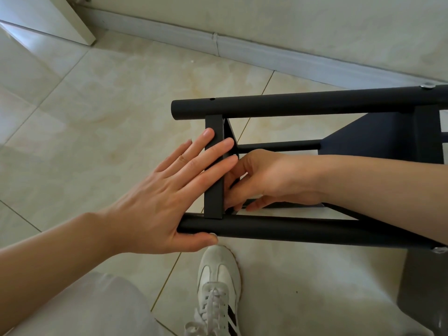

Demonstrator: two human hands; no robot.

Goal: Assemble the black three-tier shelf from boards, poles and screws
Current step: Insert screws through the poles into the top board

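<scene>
The black shelf lies on its side on the tiled floor. Its far pole [303, 105] and near pole [303, 230] run left to right, with a thinner pole [278, 146] behind. A black board [213, 204] stands edge-on between the two thick poles near their left ends. My left hand [167, 195] presses flat on the board's edge with straight fingers, thumb under the near pole. My right hand [264, 178] reaches in from the right behind the board, its fingers curled against the board's inner face; whether it holds anything is hidden. Another board [378, 139] sits fixed at the right.
A silver screw head [428, 86] shows on the far pole at the right, another [440, 250] on the near pole. My white sneaker [218, 287] stands just below the near pole. A wall and skirting [242, 48] run behind, a white door frame [72, 23] top left.
</scene>
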